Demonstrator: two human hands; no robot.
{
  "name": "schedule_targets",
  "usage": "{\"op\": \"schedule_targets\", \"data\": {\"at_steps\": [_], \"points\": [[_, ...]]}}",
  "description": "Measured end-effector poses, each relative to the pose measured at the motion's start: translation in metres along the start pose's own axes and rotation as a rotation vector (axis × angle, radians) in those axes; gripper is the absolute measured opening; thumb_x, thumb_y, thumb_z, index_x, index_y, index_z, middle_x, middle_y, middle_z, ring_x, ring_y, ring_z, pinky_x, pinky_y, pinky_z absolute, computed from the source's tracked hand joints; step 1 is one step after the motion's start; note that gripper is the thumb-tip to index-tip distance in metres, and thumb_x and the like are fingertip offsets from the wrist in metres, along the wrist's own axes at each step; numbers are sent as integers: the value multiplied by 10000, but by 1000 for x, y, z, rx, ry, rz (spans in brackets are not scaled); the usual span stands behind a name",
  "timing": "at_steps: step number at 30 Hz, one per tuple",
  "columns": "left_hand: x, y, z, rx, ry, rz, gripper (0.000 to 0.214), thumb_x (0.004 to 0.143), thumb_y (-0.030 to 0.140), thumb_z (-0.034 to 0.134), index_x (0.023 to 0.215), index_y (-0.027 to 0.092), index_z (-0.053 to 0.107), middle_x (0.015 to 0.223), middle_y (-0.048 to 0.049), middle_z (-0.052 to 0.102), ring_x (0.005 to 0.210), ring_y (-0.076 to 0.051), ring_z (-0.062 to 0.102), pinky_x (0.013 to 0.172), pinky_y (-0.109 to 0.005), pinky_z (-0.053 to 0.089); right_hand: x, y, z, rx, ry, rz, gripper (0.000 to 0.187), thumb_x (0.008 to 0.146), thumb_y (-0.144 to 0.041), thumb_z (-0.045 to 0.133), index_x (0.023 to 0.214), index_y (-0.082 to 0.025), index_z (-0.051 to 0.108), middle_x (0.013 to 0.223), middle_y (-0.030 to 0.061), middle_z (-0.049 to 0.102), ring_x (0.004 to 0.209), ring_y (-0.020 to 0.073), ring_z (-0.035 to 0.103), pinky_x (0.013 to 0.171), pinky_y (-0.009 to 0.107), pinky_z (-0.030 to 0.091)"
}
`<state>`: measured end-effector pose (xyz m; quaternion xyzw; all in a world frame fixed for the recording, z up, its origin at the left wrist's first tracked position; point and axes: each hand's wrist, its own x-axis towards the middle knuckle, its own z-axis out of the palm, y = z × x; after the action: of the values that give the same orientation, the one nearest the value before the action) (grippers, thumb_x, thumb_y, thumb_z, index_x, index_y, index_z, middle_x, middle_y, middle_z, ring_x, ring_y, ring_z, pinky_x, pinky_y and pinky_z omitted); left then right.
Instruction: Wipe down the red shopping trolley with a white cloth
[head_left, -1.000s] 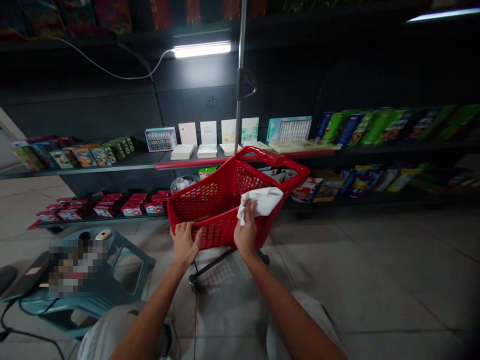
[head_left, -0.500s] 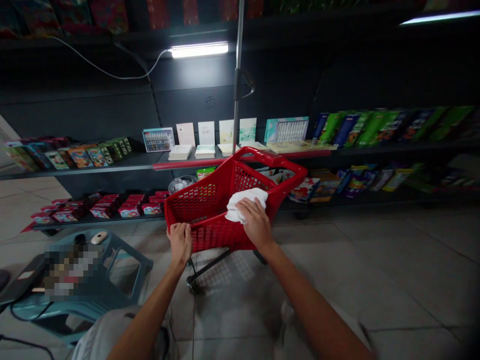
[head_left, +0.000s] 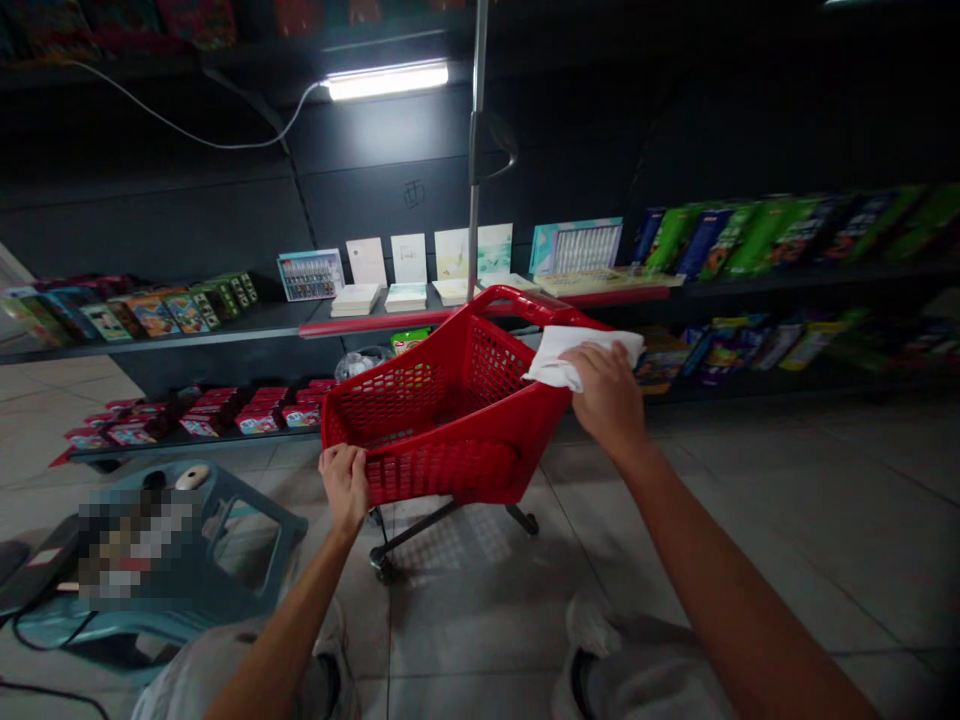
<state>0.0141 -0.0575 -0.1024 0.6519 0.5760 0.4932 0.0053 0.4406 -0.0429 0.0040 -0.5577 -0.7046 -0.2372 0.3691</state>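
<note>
A red plastic mesh shopping basket on a low wheeled cart [head_left: 442, 470] stands in front of me, tilted with its open side towards me. My left hand [head_left: 344, 488] grips the near rim of the basket. My right hand [head_left: 606, 392] presses a folded white cloth [head_left: 577, 357] onto the basket's right rim. The cloth lies between my palm and the red plastic, and it hides that stretch of rim. Nothing shows inside the basket.
A dark shelf unit [head_left: 172, 325] runs behind the cart, stocked with boxes, cards and books. A metal pole [head_left: 474, 150] rises behind the basket. At lower left stands a teal plastic stool [head_left: 251, 545] holding blurred objects, with cables on the tiled floor near it.
My right hand and the cloth have slid from the basket's inner side out to its right rim. My left hand stays on the near rim.
</note>
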Motion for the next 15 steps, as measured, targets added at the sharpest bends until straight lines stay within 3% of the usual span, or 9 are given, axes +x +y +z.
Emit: {"op": "schedule_targets", "data": {"at_steps": [4, 9, 12, 15], "points": [[9, -16, -3, 7, -13, -10, 344, 981, 377, 432, 717, 228, 594, 848, -60, 653, 1031, -255, 559, 968, -393, 458, 1, 11, -13, -39, 64, 34, 364, 824, -71, 459, 1092, -185, 678, 1124, 119, 705, 1165, 286, 608, 1223, 531, 328], [20, -28, -5, 42, -37, 15, 335, 981, 359, 410, 763, 219, 621, 883, -82, 660, 1046, -270, 558, 1013, -432, 451, -6, 0, -22, -67, 112, 24, 269, 845, -127, 494, 1032, -208, 670, 1019, 84, 719, 1047, 276, 634, 1200, 493, 362], [16, -9, -10, 69, 34, 37, 297, 991, 339, 411, 1024, 188, 665, 1105, -116, 665, 1145, -278, 559, 1091, -477, 413, -10, -6, -25, -64, 131, 32, 249, 830, -142, 517, 1017, -208, 668, 1008, 82, 719, 1028, 277, 628, 1192, 485, 366], [1, 35, -29, 8, 132, 135, 333, 991, 360, 484, 1246, 177, 595, 1263, -135, 622, 1237, -280, 550, 1104, -478, 435, -13, -11, -27, -63, 154, 55, 267, 802, -134, 525, 1016, -212, 664, 1012, 79, 718, 1027, 279, 622, 1189, 489, 361]]}}
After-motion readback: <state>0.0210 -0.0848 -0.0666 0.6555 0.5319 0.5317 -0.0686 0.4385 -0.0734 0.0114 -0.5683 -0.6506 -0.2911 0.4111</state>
